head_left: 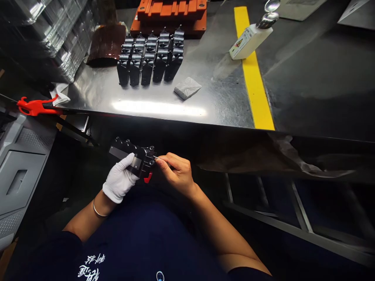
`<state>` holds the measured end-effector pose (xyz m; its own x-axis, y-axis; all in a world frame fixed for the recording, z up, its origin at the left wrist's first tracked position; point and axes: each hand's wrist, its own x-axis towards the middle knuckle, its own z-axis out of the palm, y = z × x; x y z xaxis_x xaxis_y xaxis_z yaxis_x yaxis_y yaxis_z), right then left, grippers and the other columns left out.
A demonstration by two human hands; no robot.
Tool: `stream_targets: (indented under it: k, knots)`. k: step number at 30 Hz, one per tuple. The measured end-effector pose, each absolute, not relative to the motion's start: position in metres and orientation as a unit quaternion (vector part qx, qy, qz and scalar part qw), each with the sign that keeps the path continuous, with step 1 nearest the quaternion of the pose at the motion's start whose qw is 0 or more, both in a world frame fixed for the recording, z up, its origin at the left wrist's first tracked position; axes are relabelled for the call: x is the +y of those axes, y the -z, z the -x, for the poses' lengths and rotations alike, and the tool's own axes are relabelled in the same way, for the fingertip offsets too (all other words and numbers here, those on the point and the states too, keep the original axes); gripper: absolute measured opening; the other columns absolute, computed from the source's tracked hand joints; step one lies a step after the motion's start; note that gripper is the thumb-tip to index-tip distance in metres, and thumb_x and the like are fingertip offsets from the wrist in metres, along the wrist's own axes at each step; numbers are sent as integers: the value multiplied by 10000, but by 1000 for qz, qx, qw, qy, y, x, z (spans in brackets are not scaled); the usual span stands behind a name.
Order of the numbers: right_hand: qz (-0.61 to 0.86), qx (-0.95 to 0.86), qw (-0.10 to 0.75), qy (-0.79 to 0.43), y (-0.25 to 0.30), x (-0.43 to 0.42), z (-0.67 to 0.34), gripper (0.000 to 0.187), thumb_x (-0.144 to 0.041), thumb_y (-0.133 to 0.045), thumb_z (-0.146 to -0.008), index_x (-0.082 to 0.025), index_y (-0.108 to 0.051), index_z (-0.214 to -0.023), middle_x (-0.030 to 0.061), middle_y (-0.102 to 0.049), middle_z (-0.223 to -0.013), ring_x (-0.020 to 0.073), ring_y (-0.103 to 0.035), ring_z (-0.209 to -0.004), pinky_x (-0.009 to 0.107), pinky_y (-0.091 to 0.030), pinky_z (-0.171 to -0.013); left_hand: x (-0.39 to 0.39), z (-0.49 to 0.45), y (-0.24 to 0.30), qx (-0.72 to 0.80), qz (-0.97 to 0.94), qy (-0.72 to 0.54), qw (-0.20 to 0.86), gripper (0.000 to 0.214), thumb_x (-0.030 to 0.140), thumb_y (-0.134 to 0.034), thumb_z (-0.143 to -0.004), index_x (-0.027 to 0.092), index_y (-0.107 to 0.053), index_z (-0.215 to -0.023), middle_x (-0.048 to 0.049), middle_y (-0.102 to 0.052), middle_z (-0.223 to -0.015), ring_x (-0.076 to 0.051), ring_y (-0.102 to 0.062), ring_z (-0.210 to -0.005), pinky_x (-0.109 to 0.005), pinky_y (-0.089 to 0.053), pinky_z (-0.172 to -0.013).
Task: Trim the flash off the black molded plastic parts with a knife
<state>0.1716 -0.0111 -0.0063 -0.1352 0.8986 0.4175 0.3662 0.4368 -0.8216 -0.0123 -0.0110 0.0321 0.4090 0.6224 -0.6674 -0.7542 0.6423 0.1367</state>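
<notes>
My left hand (pixel 120 180), in a white glove, grips a black plastic part (pixel 133 155) below the table's front edge. A small red piece (pixel 148 178) shows at the part's lower end. My right hand (pixel 175 171) is bare and pinches a thin metal pin or tool (pixel 156 158) whose tip touches the right end of the black part. Both hands sit close together over my lap.
On the steel table (pixel 205 101) stand rows of several black parts (pixel 150 56), orange blocks (pixel 170 15), a brown curved piece (pixel 106 45), a grey cloth pad (pixel 187 87), a white bottle (pixel 252 37) and a yellow stripe (pixel 253 74). A red clamp (pixel 33 106) lies left. Clear trays (pixel 49 31) are stacked far left.
</notes>
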Motion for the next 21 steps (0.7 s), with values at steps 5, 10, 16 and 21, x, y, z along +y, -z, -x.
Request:
stream_targets:
  k: [5,10,16,21]
  knots:
    - [442,-704,488,-265,6,-12,-171,204,-229,-572,-897,-172,-699,-748,12,-604,-580,112,-536,-495,240,-424,-474,-11,13,-32,353,85,-404,840,469,239,-237,-1011,71,-502,-1359,-130,-760,-981,-176,-734,-898,-257,-580,-836]
    - [451,-704,478,-270,7,-12,-171,231,-247,-558,-906,-172,-700,-741,16,-607,-581,113,-533,-500,245,-429,-480,-11,14,-30,349,90,-401,842,455,230,-269,-1007,77,-504,-1365,-113,-765,-963,-169,-731,-909,-242,-565,-873]
    - [415,-722,472,-291,7,-7,-176,224,-220,-558,-907,-169,-698,-740,23,-650,-610,102,-550,-505,222,-435,-483,-12,9,-37,401,49,-397,824,367,195,-352,-986,81,-645,-1175,-78,-774,-871,-145,-741,-814,-236,-562,-888]
    - [426,-716,485,-267,16,-4,-175,214,-228,-571,-904,-167,-695,-739,23,-634,-597,102,-539,-503,224,-432,-488,-15,5,-38,440,-22,-421,793,254,172,-473,-936,130,-718,-885,-39,-774,-839,-139,-738,-783,-179,-598,-718]
